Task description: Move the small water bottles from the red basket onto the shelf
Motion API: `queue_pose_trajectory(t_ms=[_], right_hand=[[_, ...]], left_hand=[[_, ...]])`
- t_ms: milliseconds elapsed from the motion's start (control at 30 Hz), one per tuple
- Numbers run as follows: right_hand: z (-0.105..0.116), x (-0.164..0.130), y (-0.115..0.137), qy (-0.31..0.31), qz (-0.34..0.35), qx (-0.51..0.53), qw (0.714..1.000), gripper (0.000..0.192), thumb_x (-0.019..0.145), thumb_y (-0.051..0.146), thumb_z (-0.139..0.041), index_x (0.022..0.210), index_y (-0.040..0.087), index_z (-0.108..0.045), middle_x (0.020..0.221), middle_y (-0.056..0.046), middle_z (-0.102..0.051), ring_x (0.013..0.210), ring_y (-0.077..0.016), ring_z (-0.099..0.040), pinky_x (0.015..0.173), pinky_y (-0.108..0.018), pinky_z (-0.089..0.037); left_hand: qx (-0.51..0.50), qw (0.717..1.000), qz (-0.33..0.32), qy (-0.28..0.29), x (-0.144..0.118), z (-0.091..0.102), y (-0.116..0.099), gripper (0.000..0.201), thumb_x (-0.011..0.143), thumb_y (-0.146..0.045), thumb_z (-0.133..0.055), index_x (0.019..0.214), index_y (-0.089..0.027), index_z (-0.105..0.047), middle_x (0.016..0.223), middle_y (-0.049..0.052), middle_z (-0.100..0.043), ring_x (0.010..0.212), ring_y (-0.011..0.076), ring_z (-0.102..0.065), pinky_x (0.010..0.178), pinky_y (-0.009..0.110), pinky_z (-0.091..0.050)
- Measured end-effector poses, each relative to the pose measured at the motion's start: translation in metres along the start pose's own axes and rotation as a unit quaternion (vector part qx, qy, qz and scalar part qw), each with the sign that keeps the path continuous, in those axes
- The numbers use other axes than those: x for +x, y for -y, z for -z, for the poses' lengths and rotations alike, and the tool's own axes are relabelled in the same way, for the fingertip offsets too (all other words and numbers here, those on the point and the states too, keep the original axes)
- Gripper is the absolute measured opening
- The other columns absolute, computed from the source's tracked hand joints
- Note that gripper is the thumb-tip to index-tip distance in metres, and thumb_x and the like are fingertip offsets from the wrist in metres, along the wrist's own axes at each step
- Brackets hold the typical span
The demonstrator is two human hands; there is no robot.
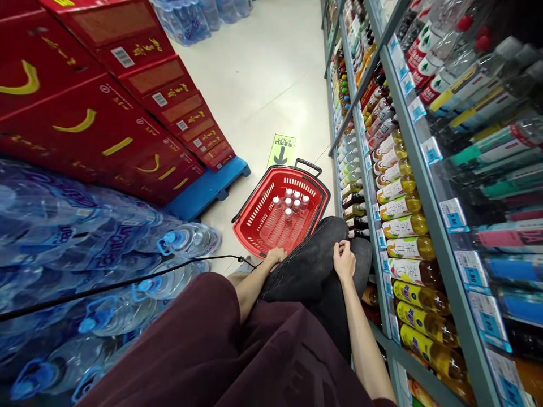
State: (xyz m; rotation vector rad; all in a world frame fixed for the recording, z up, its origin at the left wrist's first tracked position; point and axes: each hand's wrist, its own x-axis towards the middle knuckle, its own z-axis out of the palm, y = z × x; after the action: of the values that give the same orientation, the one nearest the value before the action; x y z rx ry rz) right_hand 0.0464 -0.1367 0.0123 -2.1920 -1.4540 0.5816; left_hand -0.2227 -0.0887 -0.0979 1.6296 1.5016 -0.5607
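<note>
Dark maroon shirt [220, 356] fills the bottom of the frame, closest to the camera, with both bare forearms reaching out from it toward the middle. The person looks to be crouched in a shop aisle, dark grey trousers [314, 265] bunched over the knees at centre frame.

Left hand [275, 256] sits at the near rim of a red basket [258, 220], fingers curled down on or just over the edge; can't tell for sure whether it's actually gripping the rim or just resting there. Right hand [343, 261] lies on the knee, fingers loosely bent, holding nothing as far as can be seen.

Basket is on the pale floor [271, 85] just above centre, black handle [309, 165] at its far end. Inside it is a cluster of small bottles with white caps [291, 202], standing upright toward the far side.

Right side of the frame is all shelves [418, 152] packed with drink bottles, yellow tea-coloured ones at mid height, with price tags along the edges. Left side has wrapped packs of big water jugs [106, 249] with blue handles, and above them stacked red cartons [110, 107] on a blue pallet [207, 189]. A green arrow sticker [281, 150] is on the floor beyond the basket. A thin black cable [127, 282] crosses the lower left.
</note>
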Motion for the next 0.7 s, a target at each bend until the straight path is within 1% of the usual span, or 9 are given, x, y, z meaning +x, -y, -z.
queue_pose_trajectory(t_ms=[67, 167, 300, 467, 533, 600, 700], right_hand=[[-0.001, 0.000, -0.001, 0.000, 0.000, -0.002, 1.000, 0.042, 0.100, 0.056, -0.040, 0.109, 0.020, -0.061, 0.077, -0.003, -0.072, 0.069, -0.0206, -0.066, 0.066, -0.027, -0.036], [-0.002, 0.000, -0.003, -0.002, -0.003, -0.002, 1.000, 0.045, 0.100, 0.058, -0.039, 0.109, 0.020, -0.061, 0.075, -0.002, -0.071, 0.069, -0.0211, -0.067, 0.066, -0.027, -0.036], [-0.001, 0.000, -0.003, 0.001, -0.010, 0.002, 1.000, 0.046, 0.099, 0.059, -0.038, 0.109, 0.020, -0.060, 0.075, -0.003, -0.071, 0.069, -0.0219, -0.067, 0.067, -0.028, -0.036], [0.002, -0.002, -0.001, 0.010, -0.023, 0.013, 1.000, 0.047, 0.099, 0.062, -0.039, 0.108, 0.021, -0.060, 0.077, -0.004, -0.072, 0.070, -0.0217, -0.067, 0.068, -0.028, -0.038], [0.003, -0.002, -0.001, 0.009, -0.028, 0.011, 1.000, 0.047, 0.099, 0.063, -0.040, 0.107, 0.021, -0.060, 0.076, -0.003, -0.071, 0.068, -0.0215, -0.067, 0.068, -0.028, -0.038], [0.003, -0.002, -0.001, 0.007, -0.031, 0.007, 0.999, 0.047, 0.099, 0.063, -0.040, 0.105, 0.021, -0.060, 0.075, -0.003, -0.071, 0.068, -0.0217, -0.067, 0.067, -0.028, -0.039], [0.002, 0.000, -0.003, 0.008, -0.033, 0.004, 0.999, 0.046, 0.100, 0.063, -0.039, 0.104, 0.022, -0.059, 0.073, -0.003, -0.070, 0.066, -0.0218, -0.066, 0.066, -0.028, -0.039]], left_hand=[[0.000, 1.000, 0.008, 0.023, 0.007, -0.005, 0.003, 0.040, 0.102, -0.046, -0.063, 0.127, -0.015, -0.066, 0.127, 0.011, -0.068, 0.114, 0.0238, -0.067, 0.100, 0.047, -0.057], [0.005, 0.999, 0.016, 0.038, 0.018, -0.006, 0.004, 0.038, 0.102, -0.044, -0.063, 0.126, -0.015, -0.066, 0.126, 0.011, -0.068, 0.113, 0.0234, -0.068, 0.098, 0.046, -0.058], [0.016, 0.999, 0.022, 0.043, 0.029, -0.004, 0.009, 0.037, 0.102, -0.042, -0.064, 0.126, -0.014, -0.066, 0.126, 0.011, -0.068, 0.113, 0.0235, -0.068, 0.098, 0.046, -0.059], [0.017, 0.998, 0.018, 0.059, 0.045, 0.002, 0.013, 0.036, 0.101, -0.042, -0.065, 0.123, -0.014, -0.067, 0.121, 0.011, -0.069, 0.109, 0.0222, -0.069, 0.095, 0.044, -0.060], [0.014, 0.997, 0.018, 0.068, 0.053, 0.006, 0.014, 0.035, 0.100, -0.042, -0.066, 0.121, -0.014, -0.068, 0.118, 0.010, -0.070, 0.105, 0.0213, -0.070, 0.093, 0.042, -0.061], [0.011, 0.998, 0.021, 0.064, 0.063, 0.013, 0.015, 0.034, 0.100, -0.042, -0.067, 0.120, -0.014, -0.068, 0.116, 0.009, -0.071, 0.104, 0.0210, -0.070, 0.092, 0.041, -0.061], [0.006, 1.000, 0.021, 0.017, 0.081, 0.032, 0.013, 0.036, 0.101, -0.043, -0.064, 0.123, -0.014, -0.067, 0.119, 0.010, -0.071, 0.108, 0.0224, -0.070, 0.096, 0.045, -0.059]])
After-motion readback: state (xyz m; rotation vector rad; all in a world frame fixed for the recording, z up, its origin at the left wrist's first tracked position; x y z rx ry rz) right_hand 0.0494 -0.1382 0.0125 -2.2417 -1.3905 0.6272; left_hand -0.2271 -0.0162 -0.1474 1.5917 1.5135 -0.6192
